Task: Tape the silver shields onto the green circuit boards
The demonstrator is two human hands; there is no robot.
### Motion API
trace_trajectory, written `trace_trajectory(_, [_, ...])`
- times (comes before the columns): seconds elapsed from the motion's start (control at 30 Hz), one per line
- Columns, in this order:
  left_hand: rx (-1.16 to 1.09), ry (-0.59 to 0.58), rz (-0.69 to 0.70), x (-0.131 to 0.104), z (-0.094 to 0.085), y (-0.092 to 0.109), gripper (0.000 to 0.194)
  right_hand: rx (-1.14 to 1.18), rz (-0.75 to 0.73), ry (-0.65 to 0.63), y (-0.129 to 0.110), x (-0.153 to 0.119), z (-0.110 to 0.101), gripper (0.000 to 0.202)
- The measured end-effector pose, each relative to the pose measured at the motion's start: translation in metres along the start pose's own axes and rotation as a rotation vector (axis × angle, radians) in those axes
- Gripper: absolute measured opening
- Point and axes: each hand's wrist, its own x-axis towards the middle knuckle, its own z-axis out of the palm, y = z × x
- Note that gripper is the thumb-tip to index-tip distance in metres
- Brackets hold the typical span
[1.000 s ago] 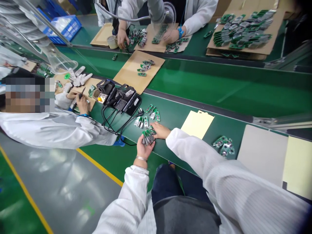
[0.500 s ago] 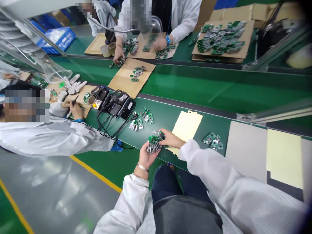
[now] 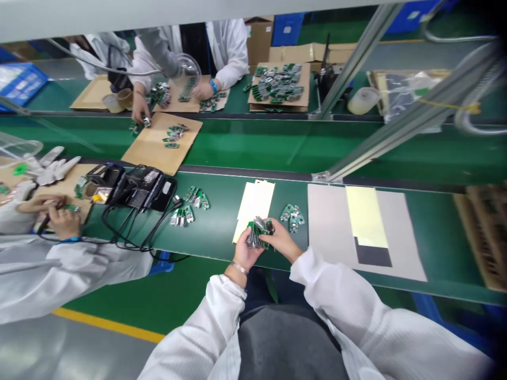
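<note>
With the hands as the clock's middle, two boxy black machines with cords sit on the flat green surface between nine and ten o'clock, maybe put there to leave working room. Closer, at ten, small green-and-silver circuit boards lie in two little fans, perhaps so none gets buried. The bare left hand is wrapped round a thick bunch of green-and-silver boards in the middle; its palm seems to cup them so they don't slip. Flat pale-yellow paper sheets lie at twelve. The bare right hand grips the bunch's right side, likely to steady it; I can't tell if it holds some boards alone. At two, more green-and-silver boards lie together. A wide, flat grey sheet lies at three.
</note>
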Motion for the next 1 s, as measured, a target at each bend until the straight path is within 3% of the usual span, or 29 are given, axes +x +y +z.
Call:
trace_trajectory(0.17, [0.026,-0.129,-0.154,0.021,0.025,-0.03,0.039,-0.06,0.152,0.236,0.028,-0.021,-0.065,0.031])
trace_trajectory(0.33, [0.033,-0.168,-0.188,0.024,0.027,-0.035,0.048,-0.342,0.267,0.467,0.044,-0.007,-0.125,0.036])
trace_trajectory(0.43, [0.035,-0.172,-0.172,0.017,0.017,-0.029,0.049,-0.534,0.241,0.523,0.044,0.0,-0.139,0.044])
trace_trajectory(0.57, [0.011,-0.178,-0.122,-0.005,-0.006,-0.01,0.053,-0.738,0.125,0.56,0.03,-0.004,-0.136,0.07])
trace_trajectory(0.63, [-0.017,-0.177,-0.072,-0.02,-0.022,0.003,0.053,-0.808,0.001,0.523,0.016,0.0,-0.12,0.067])
trace_trajectory(0.73, [-0.078,-0.162,0.036,-0.043,-0.051,0.027,0.052,-0.885,-0.282,0.241,-0.011,0.026,-0.067,0.046])
trace_trajectory(0.8, [-0.119,-0.143,0.123,-0.057,-0.072,0.045,0.05,-0.932,-0.472,-0.016,-0.032,0.053,-0.013,0.042])
trace_trajectory(0.87, [-0.151,-0.118,0.209,-0.069,-0.093,0.066,0.05,-0.978,-0.63,-0.234,-0.053,0.085,0.046,0.055])
trace_trajectory(0.97, [-0.184,-0.072,0.336,-0.083,-0.121,0.1,0.053,-1.052,-0.781,-0.445,-0.084,0.14,0.128,0.078])
trace_trajectory(1.0, [-0.191,-0.055,0.376,-0.086,-0.129,0.112,0.055,-1.079,-0.811,-0.499,-0.093,0.159,0.15,0.075])
